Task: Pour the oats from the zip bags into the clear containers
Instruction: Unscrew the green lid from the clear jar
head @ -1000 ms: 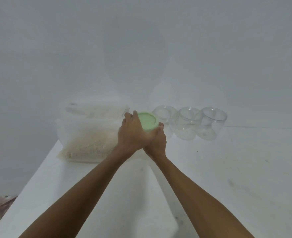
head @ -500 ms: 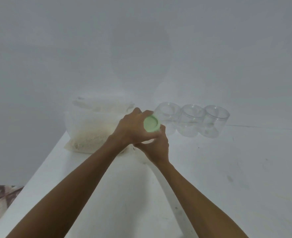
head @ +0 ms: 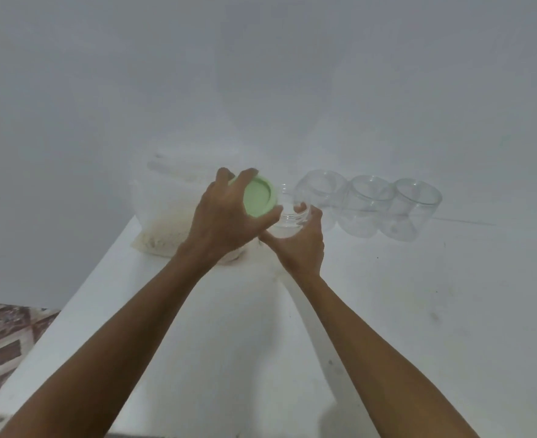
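My left hand (head: 226, 216) grips a round green lid (head: 258, 197), lifted and tilted just left of a clear container (head: 289, 218). My right hand (head: 298, 245) wraps around that container from the near side and holds it on the white table (head: 418, 295). Zip bags of oats (head: 163, 216) are stacked at the table's back left, partly hidden behind my left hand. Three more clear containers (head: 320, 191) (head: 366, 205) (head: 414, 208) stand in a row to the right, all without lids.
A plain white wall rises right behind the bags and containers. The table's left edge runs diagonally, with patterned floor tiles (head: 5, 343) below it.
The green lid has come off the container in my left hand and now sits tilted to its left. My right hand stays on the container. The view has shifted slightly.
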A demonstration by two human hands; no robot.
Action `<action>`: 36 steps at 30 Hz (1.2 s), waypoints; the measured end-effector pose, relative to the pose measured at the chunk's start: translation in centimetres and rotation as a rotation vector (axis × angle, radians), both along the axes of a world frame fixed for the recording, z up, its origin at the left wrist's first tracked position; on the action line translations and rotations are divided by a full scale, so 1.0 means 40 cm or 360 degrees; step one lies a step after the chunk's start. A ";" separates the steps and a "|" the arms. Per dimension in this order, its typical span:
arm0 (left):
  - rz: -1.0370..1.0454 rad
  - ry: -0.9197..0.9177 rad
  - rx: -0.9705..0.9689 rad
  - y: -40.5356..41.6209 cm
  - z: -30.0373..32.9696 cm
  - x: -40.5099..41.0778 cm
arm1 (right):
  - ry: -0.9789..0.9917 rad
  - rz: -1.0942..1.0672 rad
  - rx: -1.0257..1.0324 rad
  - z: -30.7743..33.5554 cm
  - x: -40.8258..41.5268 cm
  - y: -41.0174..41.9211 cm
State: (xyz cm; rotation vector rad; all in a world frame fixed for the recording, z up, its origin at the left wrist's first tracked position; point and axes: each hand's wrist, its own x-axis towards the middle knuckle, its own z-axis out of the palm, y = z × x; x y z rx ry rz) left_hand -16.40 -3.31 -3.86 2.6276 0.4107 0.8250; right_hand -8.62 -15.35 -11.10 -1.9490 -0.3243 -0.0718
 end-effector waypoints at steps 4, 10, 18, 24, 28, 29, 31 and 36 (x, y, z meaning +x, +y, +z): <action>0.0073 0.0236 -0.0137 0.058 -0.132 -0.107 | -0.0024 -0.0049 0.0029 0.011 0.011 0.012; 0.0265 0.0609 0.0019 0.142 -0.275 -0.233 | -0.0095 0.0194 -0.0013 -0.007 -0.047 0.015; 0.0409 0.0696 0.0082 0.224 -0.319 -0.288 | -0.0254 0.0422 0.0042 -0.040 -0.171 0.049; 0.0446 0.0640 0.0106 0.251 -0.353 -0.317 | -0.0147 0.0723 0.0108 -0.011 -0.130 -0.002; 0.0477 0.0590 0.0127 0.249 -0.358 -0.323 | -0.0291 0.0363 0.0201 0.047 0.036 -0.028; 0.0477 0.0577 0.0132 0.244 -0.357 -0.322 | -0.0392 0.0262 -0.0008 0.063 0.094 -0.029; 0.0476 0.0554 0.0143 0.240 -0.356 -0.323 | -0.0528 0.0152 -0.0600 0.081 0.207 -0.032; 0.0490 0.0540 0.0149 0.241 -0.358 -0.323 | -0.0429 0.0274 -0.1504 0.074 0.342 -0.050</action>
